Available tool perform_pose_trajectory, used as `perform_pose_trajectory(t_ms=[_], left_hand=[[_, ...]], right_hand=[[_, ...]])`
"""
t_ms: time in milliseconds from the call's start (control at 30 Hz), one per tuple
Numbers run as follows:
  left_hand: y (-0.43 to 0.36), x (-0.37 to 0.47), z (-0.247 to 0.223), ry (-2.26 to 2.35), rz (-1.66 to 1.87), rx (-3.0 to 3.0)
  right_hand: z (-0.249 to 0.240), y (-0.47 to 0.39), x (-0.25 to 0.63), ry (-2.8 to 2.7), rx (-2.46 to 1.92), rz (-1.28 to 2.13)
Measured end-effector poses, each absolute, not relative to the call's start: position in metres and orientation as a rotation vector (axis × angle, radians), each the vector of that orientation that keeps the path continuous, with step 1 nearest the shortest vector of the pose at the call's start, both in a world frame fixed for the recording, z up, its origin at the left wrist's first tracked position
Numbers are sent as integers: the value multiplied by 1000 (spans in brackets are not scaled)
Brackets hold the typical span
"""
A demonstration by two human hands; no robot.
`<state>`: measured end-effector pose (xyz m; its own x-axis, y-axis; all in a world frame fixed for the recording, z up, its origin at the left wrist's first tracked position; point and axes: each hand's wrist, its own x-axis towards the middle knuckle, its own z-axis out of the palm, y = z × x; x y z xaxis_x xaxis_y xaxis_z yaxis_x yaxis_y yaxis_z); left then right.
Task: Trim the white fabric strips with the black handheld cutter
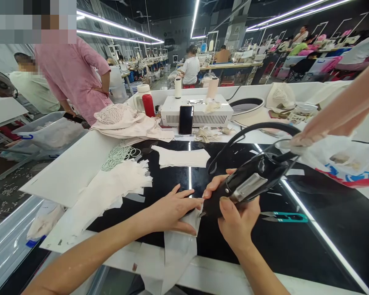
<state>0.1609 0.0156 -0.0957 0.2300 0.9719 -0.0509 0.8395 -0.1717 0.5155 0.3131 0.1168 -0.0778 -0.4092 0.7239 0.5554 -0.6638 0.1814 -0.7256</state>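
Observation:
My left hand [175, 213] lies flat with fingers spread on a thin white fabric strip [181, 248], which hangs over the table's near edge. My right hand [238, 225] is wrapped round a black corded hand tool [264, 166] with a silver plate on its side; its exact kind is not clear. The tool's tip meets the strip's right edge, close beside my left fingers. Farther back, a white cut fabric piece [184, 158] rests on the black tabletop [295, 246]. Teal thread snips [290, 217] lie right of my right hand.
Another person's hand [307, 137] reaches in from the right by the tool's cord. Left are piled white pieces [110, 194] and green cord [118, 156]. Behind stand a phone [186, 119], white box [169, 114] and red bottle [148, 105]. A plastic bag [350, 162] sits right.

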Motion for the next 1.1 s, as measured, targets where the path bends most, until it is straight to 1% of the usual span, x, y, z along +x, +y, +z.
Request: perform_pose_trajectory(t_ms=[400,800,1100], left_hand=[[8,156,-93,1703,293,2164],[8,157,-85,1708,277,2129],[11,158,-79,1714,250,2090]], right_hand=[[-80,116,311,-1300,-75,1507],[-75,118,306,-1250,-57,1526],[-81,115,303,-1304,-91,1489]])
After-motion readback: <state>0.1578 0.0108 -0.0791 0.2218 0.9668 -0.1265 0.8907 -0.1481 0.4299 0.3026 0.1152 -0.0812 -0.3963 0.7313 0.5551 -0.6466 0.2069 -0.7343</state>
